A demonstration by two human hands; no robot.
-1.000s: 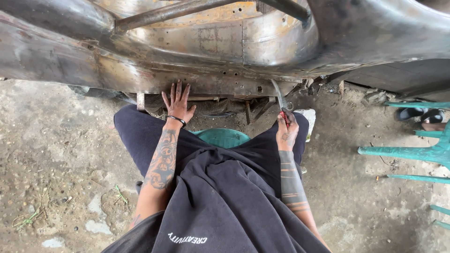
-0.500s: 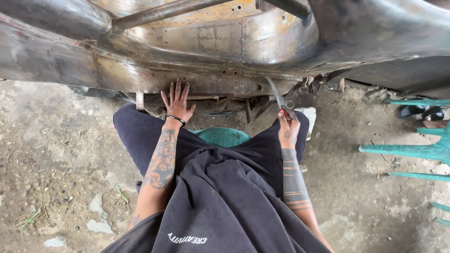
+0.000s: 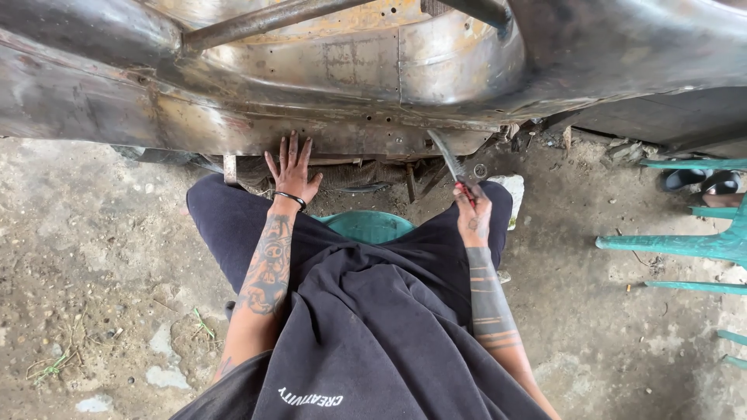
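Right hand [image 3: 473,218] fingers grasp a red-handled metal blade [image 3: 449,162] angled up against the bare steel car body [image 3: 327,132]; left hand [image 3: 291,169] lies flat, fingers spread.

We lose the bare metal car body [image 3: 373,85] past the top edge and both sides, so its full shape stays unknown. At three o'clock the green plastic chair [image 3: 685,245] is cut by the right edge. The green stool [image 3: 366,225] sits mostly hidden beneath our legs. Our right hand [image 3: 473,218] covers the tool's [image 3: 449,159] red handle; what the blade tip touches is too small to tell.
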